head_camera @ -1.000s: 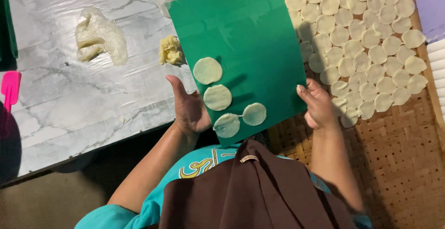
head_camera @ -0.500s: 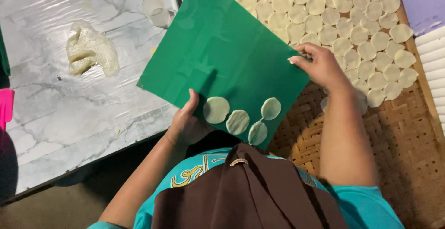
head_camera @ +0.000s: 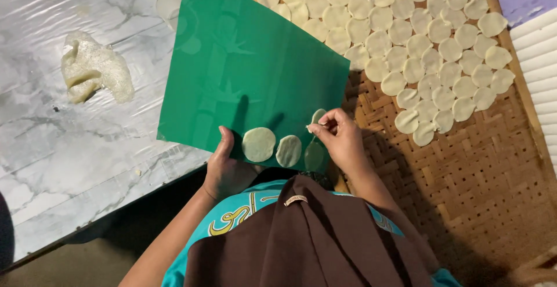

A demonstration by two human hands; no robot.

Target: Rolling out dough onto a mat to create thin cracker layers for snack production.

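Note:
My left hand [head_camera: 226, 168] grips the near edge of a stiff green sheet [head_camera: 243, 66], thumb on top. Pale round dough discs [head_camera: 259, 144] lie on the sheet's near edge, side by side. My right hand [head_camera: 339, 139] pinches the edge of the disc at the sheet's right end, lifting it partly off the sheet. The sheet is held tilted above the table edge and the woven tray [head_camera: 464, 171].
Several round dough discs [head_camera: 406, 31] lie in rows on the woven bamboo tray at the right. A lump of leftover dough [head_camera: 93, 75] sits on the marbled table [head_camera: 69, 159] at the left. White slats [head_camera: 539, 60] border the far right.
My right hand has left the sheet's far right edge and come to the near discs, pinching one. The sheet has swung a little, and the discs have slid towards its near edge.

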